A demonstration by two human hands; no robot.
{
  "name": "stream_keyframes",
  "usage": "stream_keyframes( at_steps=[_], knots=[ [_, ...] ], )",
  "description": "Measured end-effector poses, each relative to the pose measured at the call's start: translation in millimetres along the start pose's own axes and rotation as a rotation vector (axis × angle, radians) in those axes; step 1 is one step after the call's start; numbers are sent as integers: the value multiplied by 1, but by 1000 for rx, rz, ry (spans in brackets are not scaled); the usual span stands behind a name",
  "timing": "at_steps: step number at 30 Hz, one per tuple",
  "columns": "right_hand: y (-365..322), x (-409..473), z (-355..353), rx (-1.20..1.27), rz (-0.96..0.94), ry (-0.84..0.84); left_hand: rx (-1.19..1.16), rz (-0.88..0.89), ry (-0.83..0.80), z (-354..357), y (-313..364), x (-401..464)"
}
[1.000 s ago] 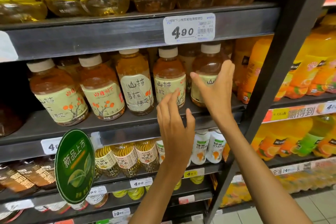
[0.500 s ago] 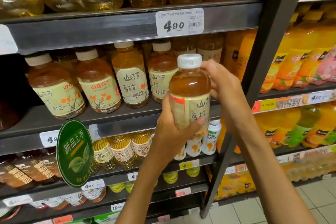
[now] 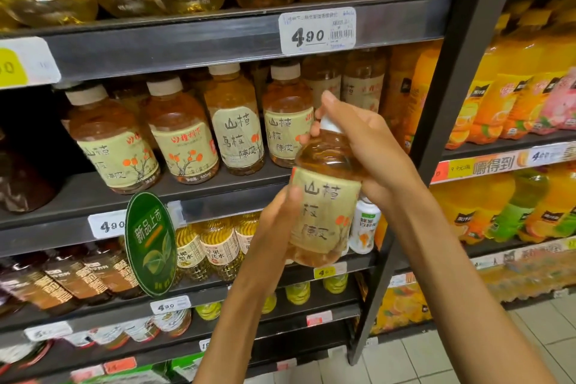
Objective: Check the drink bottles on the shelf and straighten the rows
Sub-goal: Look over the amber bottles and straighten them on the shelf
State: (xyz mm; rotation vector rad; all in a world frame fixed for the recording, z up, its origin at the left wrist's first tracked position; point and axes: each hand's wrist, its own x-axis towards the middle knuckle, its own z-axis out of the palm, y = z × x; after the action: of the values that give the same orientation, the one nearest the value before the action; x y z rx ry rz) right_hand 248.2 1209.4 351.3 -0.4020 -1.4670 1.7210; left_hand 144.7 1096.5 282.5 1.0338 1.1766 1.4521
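In the middle of the frame I see both hands holding one amber bottle (image 3: 324,206) in front of the shelf (image 3: 93,193), tilted a little to the left. The left hand (image 3: 277,227) grips its lower body by the label. The right hand (image 3: 364,150) is closed around the neck and covers most of the white cap. Left of it, four similar bottles (image 3: 184,134) stand in a row on the shelf, below the price tag (image 3: 318,29). A green round sign (image 3: 151,243) hangs at the shelf edge.
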Motion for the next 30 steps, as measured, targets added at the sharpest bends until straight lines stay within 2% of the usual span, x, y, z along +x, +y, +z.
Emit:
stream_keyframes(
  at_steps=[5,8,11,14,18,20,22,26,28,30],
  knots=[
    [-2,-5,5,11,60,-27,-358,-81,-28,2,5,-10],
    [5,-11,12,205,128,-96,-477,-126,-51,10,6,-17],
    [10,-16,15,420,175,-114,-269,-137,1,11,6,-20],
    [7,-22,10,265,121,-36,79,-155,60,8,13,-24],
    [5,-23,12,122,100,91,166,-67,48,18,12,-33],
    [4,-20,13,81,122,91,101,-57,70,20,10,-34],
    [-1,-19,12,58,161,55,-65,-77,70,18,11,-34],
    [-7,-19,10,233,198,-63,-488,-96,-93,15,17,-35],
    [-6,-18,14,397,211,-129,-550,-113,-180,18,21,-35],
    [-7,-14,16,469,199,-158,-527,-114,-174,21,20,-34]
  ],
)
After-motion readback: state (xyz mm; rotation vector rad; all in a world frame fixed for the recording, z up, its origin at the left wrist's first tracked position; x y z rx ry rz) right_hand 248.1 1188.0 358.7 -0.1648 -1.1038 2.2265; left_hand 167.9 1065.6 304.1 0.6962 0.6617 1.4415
